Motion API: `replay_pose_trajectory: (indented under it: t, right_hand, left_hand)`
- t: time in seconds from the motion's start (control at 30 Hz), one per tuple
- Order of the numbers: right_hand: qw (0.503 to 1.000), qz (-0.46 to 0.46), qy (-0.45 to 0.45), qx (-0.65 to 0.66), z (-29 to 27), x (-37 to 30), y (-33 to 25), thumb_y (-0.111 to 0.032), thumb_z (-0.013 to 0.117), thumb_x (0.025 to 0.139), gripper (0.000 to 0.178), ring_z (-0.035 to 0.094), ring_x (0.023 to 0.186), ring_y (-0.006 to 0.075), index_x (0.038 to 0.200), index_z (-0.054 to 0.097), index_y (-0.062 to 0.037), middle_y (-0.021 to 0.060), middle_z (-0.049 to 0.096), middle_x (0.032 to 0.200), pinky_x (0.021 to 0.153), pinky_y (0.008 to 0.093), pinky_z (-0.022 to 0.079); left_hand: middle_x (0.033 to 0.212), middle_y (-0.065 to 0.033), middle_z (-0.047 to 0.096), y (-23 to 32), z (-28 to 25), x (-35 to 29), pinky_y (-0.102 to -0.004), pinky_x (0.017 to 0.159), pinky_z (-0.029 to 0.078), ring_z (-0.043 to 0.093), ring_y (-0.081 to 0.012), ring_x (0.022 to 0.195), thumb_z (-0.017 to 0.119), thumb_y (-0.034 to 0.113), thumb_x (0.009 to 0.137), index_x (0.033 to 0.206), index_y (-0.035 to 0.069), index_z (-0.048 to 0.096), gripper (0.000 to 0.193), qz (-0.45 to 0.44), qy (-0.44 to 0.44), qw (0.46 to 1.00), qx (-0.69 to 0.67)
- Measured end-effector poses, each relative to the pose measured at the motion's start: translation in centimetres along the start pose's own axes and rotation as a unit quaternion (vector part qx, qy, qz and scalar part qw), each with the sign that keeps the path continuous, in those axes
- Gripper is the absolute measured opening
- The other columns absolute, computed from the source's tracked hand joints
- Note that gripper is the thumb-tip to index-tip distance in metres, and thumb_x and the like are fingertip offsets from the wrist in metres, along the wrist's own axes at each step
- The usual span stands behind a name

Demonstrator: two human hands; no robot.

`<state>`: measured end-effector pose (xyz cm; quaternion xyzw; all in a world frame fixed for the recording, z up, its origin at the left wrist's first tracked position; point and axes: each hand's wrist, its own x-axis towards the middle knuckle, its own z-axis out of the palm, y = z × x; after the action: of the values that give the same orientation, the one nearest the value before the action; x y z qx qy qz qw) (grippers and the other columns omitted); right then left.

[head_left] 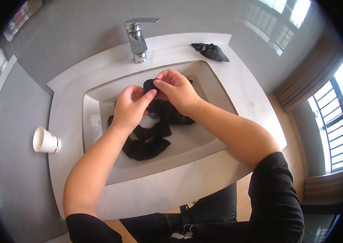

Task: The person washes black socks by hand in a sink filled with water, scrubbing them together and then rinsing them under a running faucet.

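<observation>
Both hands are over the sink (95, 121), close together near its middle. Between their fingertips they pinch a small bunched part of a black sock (149, 85). My left hand (130, 106) grips it from the left, thumb on top, fingers curled. My right hand (178, 92) grips the other side with thumb and fingers closed. Below the hands, more dark cloth that looks like black socks (145, 149) lies crumpled and wet-looking in the basin. Whether the held sock joins that pile cannot be made out, as the hands hide part of it.
A chrome faucet (138, 42) stands behind the basin, its lever pointing right. Bunched black cloth (211, 52) with a small pink patch lies on the back right of the white counter (256, 107). A white paper cup (46, 140) is at the left edge, beside a grey panel (17, 133).
</observation>
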<state>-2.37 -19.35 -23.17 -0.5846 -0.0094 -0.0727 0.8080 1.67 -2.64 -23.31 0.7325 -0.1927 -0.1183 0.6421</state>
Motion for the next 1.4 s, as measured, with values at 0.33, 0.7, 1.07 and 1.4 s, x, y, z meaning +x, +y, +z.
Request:
replay_pose_trajectory:
  t: [0.33, 0.7, 1.07, 1.4]
  right_hand:
    - [0.989, 0.121, 0.080, -0.019, 0.2, 0.3, -0.7, -0.011, 0.059, 0.092, 0.015, 0.060, 0.087, 0.0212, 0.100, 0.052, -0.0006, 0.0102, 0.057, 0.095, 0.077, 0.0385, 0.057]
    - [0.989, 0.110, 0.076, -0.057, -0.3, 0.9, -1.1, -0.007, 0.061, 0.088, 0.017, 0.062, 0.084, 0.0203, 0.100, 0.049, -0.0044, 0.0084, 0.057, 0.095, 0.073, 0.0379, 0.055]
    - [0.924, -0.041, -0.004, -0.380, 0.1, -0.5, -1.0, -0.019, 0.074, 0.075, 0.027, 0.065, 0.077, 0.0209, 0.091, 0.064, 0.0008, 0.0111, 0.068, 0.082, 0.074, 0.0323, 0.053]
    - [0.939, 0.040, 0.056, -0.336, 0.1, 0.3, -1.2, -0.010, 0.065, 0.087, 0.017, 0.066, 0.070, 0.0131, 0.081, 0.053, -0.0001, 0.0066, 0.064, 0.074, 0.057, 0.0267, 0.054]
  left_hand:
    - [0.095, -0.0113, 0.062, -0.9, -0.7, 0.7, -0.0349, 0.082, 0.058, 0.062, -0.0173, 0.085, 0.061, 0.006, 0.093, 0.092, -0.006, 0.058, 0.012, 0.026, 0.019, 0.988, -0.152]
    - [0.102, -0.0127, 0.057, -0.7, -1.0, 0.8, -0.0363, 0.098, 0.050, 0.058, -0.0196, 0.096, 0.060, 0.002, 0.091, 0.094, -0.003, 0.054, 0.009, 0.016, 0.045, 0.935, -0.352]
    - [0.111, -0.0084, 0.053, -0.6, -0.6, 0.1, -0.0286, 0.090, 0.049, 0.055, -0.0151, 0.101, 0.066, -0.003, 0.082, 0.104, -0.001, 0.055, 0.024, 0.156, -0.030, 0.976, -0.152]
    - [0.107, -0.0118, 0.060, -3.2, -2.6, 2.2, -0.0309, 0.081, 0.054, 0.062, -0.0169, 0.089, 0.064, 0.006, 0.090, 0.096, -0.004, 0.056, 0.015, 0.120, 0.123, 0.983, 0.061]
